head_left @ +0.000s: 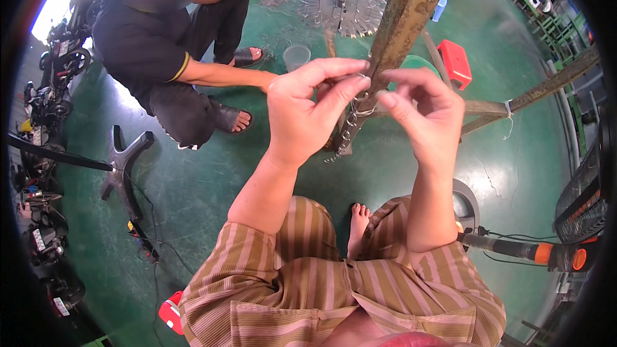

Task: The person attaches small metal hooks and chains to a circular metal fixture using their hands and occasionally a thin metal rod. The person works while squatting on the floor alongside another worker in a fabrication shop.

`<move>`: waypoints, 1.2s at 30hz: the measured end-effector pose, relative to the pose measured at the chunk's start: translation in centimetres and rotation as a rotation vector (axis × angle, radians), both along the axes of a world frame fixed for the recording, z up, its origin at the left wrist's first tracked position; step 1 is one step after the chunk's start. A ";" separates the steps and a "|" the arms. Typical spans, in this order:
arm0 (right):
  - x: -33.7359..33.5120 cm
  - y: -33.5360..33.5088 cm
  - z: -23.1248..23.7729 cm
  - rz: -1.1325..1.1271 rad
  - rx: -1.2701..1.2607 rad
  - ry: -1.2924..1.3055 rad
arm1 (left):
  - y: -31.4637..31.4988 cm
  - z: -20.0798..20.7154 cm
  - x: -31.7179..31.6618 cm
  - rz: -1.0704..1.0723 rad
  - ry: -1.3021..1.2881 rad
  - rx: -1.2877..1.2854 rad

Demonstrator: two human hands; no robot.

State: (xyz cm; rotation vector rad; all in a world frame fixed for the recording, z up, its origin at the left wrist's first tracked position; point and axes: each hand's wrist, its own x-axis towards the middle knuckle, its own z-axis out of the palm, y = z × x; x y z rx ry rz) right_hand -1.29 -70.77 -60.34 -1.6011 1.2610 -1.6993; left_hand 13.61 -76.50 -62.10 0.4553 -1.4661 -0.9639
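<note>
My left hand [308, 106] is raised in front of a rusty metal post [408, 13]. Its thumb and forefinger are pinched on the top of a string of small wire hooks [348, 130]. The string dangles below the fingertips, in front of the post's lower part. Just to the right, my right hand [427, 112] is held at the same height with curled fingers. A gap shows between its thumb and forefinger tips, and I see nothing in them. A thin wire tie [365, 112] appears around the post behind the string.
A co-worker in dark clothes [138, 51] squats at the left. Beyond the post stands a round metal rack [344, 16] hung with hooks. A clear tub [296, 56], a red stool [454, 64], a black stand base [125, 170] and a fan [581, 193] are around me.
</note>
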 end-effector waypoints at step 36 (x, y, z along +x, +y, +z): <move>2.0 -0.1 -0.7 0.045 0.002 0.159 | -24.4 -7.0 -0.2 0.390 -0.161 0.158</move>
